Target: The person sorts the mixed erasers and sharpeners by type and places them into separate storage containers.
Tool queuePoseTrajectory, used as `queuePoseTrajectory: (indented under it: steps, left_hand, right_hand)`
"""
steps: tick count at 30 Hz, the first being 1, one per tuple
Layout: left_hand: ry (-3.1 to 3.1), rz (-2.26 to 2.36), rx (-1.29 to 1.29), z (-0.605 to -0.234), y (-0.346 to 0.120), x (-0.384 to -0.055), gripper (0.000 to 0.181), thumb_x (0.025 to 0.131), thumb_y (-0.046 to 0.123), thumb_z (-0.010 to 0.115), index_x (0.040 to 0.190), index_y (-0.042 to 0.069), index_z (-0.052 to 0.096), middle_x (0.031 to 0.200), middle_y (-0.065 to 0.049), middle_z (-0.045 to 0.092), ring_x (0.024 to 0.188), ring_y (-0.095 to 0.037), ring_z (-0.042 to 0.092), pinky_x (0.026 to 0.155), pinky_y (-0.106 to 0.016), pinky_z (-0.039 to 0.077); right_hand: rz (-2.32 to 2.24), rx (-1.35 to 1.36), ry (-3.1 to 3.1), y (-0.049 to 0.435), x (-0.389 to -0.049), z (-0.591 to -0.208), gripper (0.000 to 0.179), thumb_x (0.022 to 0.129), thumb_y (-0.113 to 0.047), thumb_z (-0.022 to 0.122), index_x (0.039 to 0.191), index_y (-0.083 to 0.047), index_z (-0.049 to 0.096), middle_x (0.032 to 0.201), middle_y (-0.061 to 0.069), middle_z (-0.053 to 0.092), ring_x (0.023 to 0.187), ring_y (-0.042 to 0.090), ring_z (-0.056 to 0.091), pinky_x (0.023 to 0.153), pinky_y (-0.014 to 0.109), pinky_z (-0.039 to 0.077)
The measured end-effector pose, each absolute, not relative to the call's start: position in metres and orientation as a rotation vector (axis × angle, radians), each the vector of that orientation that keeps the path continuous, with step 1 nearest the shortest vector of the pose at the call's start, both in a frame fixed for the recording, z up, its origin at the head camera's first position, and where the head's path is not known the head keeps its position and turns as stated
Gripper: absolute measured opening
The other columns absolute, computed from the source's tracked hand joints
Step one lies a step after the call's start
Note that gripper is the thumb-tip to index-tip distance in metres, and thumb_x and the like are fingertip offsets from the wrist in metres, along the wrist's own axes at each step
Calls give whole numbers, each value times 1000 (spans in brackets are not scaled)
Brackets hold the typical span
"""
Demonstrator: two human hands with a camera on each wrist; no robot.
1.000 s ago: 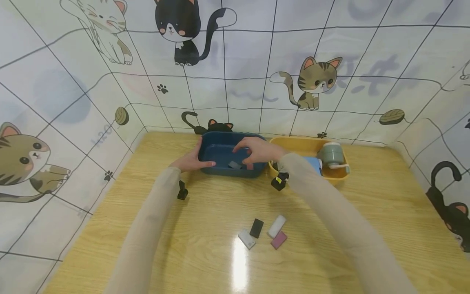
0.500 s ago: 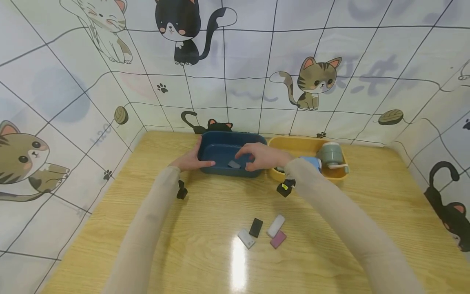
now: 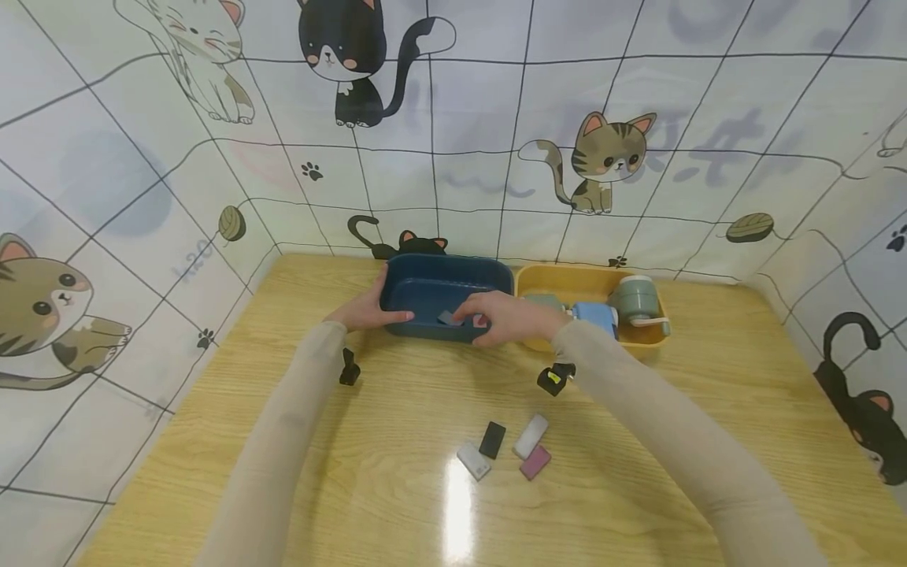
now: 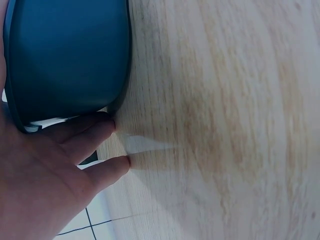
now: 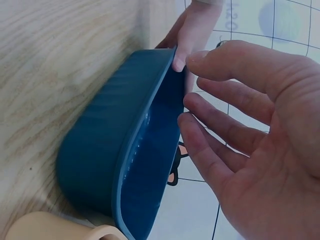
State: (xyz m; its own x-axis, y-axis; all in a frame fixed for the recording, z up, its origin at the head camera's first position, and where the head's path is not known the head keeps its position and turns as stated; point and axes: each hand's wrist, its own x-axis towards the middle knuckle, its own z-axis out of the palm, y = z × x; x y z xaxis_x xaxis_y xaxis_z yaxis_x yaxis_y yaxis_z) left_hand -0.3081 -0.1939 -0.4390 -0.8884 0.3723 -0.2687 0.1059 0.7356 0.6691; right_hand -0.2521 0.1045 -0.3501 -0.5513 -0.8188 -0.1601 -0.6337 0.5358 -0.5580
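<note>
A dark blue plastic bin (image 3: 421,290) stands at the back of the table. My left hand (image 3: 364,310) holds its left end, thumb over the front rim and fingers along the outer wall; in the left wrist view these fingers (image 4: 86,142) lie against the bin's end. Over the bin's right front corner hovers my right hand (image 3: 516,316), fingers loosely bent, and the right wrist view shows nothing between its fingertips (image 5: 191,102). On the bin's floor lie a small grey block (image 3: 448,318) and a reddish block (image 3: 479,320), partly hidden by the right fingers.
A yellow bin (image 3: 567,272) beside the blue one contains a green lidded jar (image 3: 635,298), a blue item (image 3: 597,315) and a pale green item (image 3: 544,300). Nearer lie small eraser-like blocks: black (image 3: 492,439), white (image 3: 531,436), pink (image 3: 535,462) and whitish grey (image 3: 473,461). Patterned sheets enclose the table.
My right hand has drawn back toward the bin's front right corner and slightly right, uncovering more of the bin's inside and the yellow bin. My left hand keeps its hold.
</note>
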Motion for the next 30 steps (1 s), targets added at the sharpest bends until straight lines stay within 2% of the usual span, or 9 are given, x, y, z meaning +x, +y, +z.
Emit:
queuePoseTrajectory:
  steps: [6, 13, 20, 24, 30]
  left_hand:
    - [2554, 958, 376, -440, -195, -309, 119, 83, 56, 69, 151, 22, -23, 159, -15, -6, 143, -39, 11, 111, -54, 19]
    - [2566, 950, 376, -440, -194, -309, 119, 83, 56, 69, 151, 21, -22, 160, -14, -4, 143, -36, 12, 111, -52, 20]
    - [2559, 959, 380, -437, -194, -307, 118, 83, 54, 69, 151, 22, -23, 160, -14, -6, 144, -36, 11, 111, -53, 19]
    - [2560, 961, 375, -436, -194, -306, 118, 84, 54, 69, 151, 22, -22, 160, -14, -6, 144, -36, 10, 111, -53, 19]
    - [2557, 952, 364, -436, -193, -305, 118, 84, 56, 68, 151, 22, -22, 160, -14, -5, 143, -38, 12, 111, -53, 20]
  right_hand:
    - [-649, -1183, 2335, 105, -245, -352, 45, 89, -5, 68, 132, 1, 56, 127, 14, 56, 114, 31, 54, 95, 41, 45]
    - [-658, -1179, 2334, 107, -237, -355, 42, 89, -4, 67, 130, -1, 57, 122, 16, 58, 109, 29, 56, 93, 41, 47]
    - [-616, -1217, 2364, 113, -233, -363, 41, 88, -7, 67, 129, -3, 59, 115, 5, 61, 107, 27, 58, 90, 37, 47]
    - [-629, -1214, 2368, 117, -229, -366, 42, 88, -7, 68, 129, -3, 59, 117, 6, 62, 113, 28, 56, 92, 36, 46]
    - [-672, -1190, 2337, 120, -225, -374, 43, 88, -1, 67, 129, 1, 58, 113, 8, 64, 103, 25, 59, 90, 35, 48]
